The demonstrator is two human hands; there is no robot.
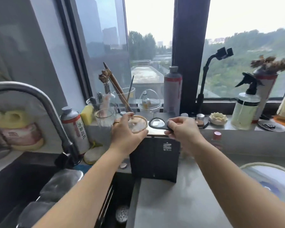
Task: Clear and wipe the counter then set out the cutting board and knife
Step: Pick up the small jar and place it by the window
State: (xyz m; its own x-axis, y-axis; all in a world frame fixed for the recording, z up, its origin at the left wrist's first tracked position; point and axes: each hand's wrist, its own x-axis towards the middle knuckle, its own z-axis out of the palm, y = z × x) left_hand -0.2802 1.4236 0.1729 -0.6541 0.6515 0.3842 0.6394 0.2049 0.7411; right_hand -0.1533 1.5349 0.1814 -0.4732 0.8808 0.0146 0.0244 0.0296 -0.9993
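The left hand point(127, 134) curls round a gold-rimmed glass point(138, 125), and the palm hides the glass's lower part. The right hand point(183, 129) pinches the handle of a black-rimmed lens point(157, 122); its fingers cover most of the handle. Both hover over a black box point(155, 160) at the back of the grey counter point(179, 203), between the sink point(23, 186) and a bowl point(270, 175) cut off at the right edge. Blurred bottles point(172, 91) crowd the sill point(237, 127).

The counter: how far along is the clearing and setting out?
Early. Much of the grey counter shows open surface, so clearing seems under way. In hand: the left hand grips a gold-rimmed glass and the right hand pinches a black-framed magnifying glass, both above a black box. Left: no wiping visible, and no cutting board or knife in view.
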